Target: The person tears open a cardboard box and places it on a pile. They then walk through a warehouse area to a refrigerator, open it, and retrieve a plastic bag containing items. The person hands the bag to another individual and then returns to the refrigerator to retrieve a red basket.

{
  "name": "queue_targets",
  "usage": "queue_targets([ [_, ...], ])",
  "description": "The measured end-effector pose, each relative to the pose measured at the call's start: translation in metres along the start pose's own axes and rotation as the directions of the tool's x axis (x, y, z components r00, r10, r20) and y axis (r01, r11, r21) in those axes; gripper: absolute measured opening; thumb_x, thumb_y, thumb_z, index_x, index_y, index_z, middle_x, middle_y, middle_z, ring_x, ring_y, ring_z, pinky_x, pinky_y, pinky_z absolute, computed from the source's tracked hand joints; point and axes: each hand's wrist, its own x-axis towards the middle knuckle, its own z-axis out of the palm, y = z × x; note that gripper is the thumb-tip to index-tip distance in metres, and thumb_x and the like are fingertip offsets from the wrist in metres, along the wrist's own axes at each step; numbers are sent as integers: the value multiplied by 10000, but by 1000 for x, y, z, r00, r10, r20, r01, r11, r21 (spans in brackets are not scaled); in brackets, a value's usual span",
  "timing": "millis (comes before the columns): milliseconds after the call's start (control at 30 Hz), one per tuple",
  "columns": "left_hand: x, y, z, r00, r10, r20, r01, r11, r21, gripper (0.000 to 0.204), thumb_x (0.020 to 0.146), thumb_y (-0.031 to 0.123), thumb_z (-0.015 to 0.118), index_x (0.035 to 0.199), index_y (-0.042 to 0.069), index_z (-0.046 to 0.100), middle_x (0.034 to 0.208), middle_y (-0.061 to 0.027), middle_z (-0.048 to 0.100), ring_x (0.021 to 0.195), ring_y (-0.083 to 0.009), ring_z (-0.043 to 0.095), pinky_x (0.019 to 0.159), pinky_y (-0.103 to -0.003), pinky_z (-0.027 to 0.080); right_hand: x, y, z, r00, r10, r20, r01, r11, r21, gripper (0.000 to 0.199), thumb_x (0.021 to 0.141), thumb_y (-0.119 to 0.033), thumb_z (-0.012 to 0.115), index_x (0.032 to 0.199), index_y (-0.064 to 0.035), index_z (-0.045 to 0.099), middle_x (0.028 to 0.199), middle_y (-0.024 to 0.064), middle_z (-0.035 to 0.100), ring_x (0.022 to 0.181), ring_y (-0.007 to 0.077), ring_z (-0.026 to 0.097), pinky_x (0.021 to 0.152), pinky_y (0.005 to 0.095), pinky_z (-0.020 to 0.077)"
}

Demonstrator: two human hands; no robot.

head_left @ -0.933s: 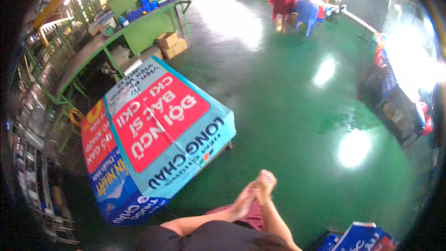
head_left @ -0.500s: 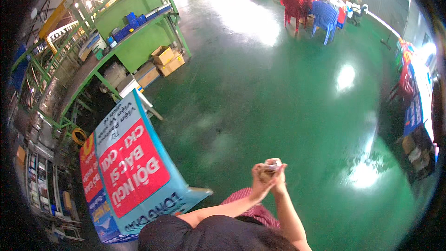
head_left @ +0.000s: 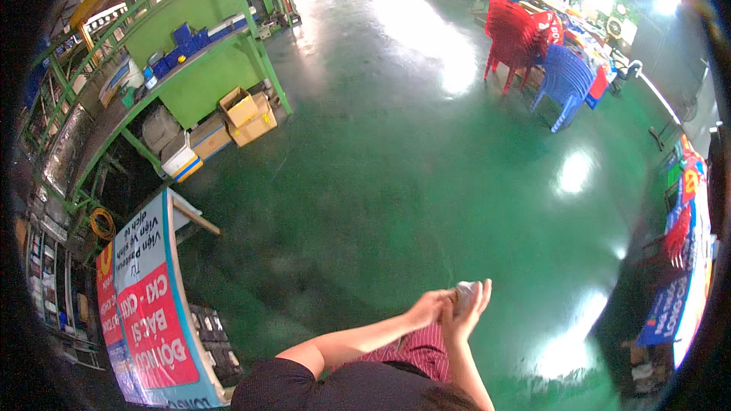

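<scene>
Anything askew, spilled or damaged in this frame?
No spill or damage shows. Both hands meet around a small pale object. Printed banners lie stacked at left; cardboard boxes sit beneath the green workbench.

Glossy green floor [head_left: 396,183], green workbench [head_left: 190,68], cardboard boxes [head_left: 244,118], stacked red chairs [head_left: 518,34], blue chair [head_left: 567,80]

I hold both bare forearms out in front of me, wrists meeting at chest height. My left hand [head_left: 428,308] curls in from the side, fingers bent, pressing against my right hand [head_left: 466,306], whose palm stands upright with fingers spread upward
</scene>
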Motion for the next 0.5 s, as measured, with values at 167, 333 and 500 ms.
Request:
queue_targets([
  [167, 217, 47, -24, 979, -67, 192, 103, 977, -187, 343, 871, 228, 433, 1149, 27, 431, 985, -4, 521, 837, -80, 483, 716, -233, 431, 186, 113, 71, 999, -36, 12, 36, 999, -11, 446, 689, -200, 596, 1087, -31, 489, 1012, 197, 508, 948, 367, 479, 804, 442, 395],
  [333, 399, 128, -71, 998, -42, 44, 61, 653, -755, 302, 847, 227, 410, 1093, 58, 455, 1080, -60, 517, 999, -169, 486, 861, -321, 387, 409, 176, 166, 946, -247, 212, 205, 958, 200, 316, 607, -197, 648, 879, -53, 574, 883, 151, 543, 823, 312, 518, 721, 395, 436],
  [500, 554, 236, -140, 966, -3, -258, -218, 529, -820, 423, 830, 410, 371, 1105, 104, 471, 1115, -64, 508, 1017, -200, 483, 874, -355, 369, 614, 200, 294, 794, -469, 386, 293, 853, 432, 184, 622, -158, 666, 742, -49, 578, 749, 102, 578, 693, 265, 557, 622, 365, 455],
])
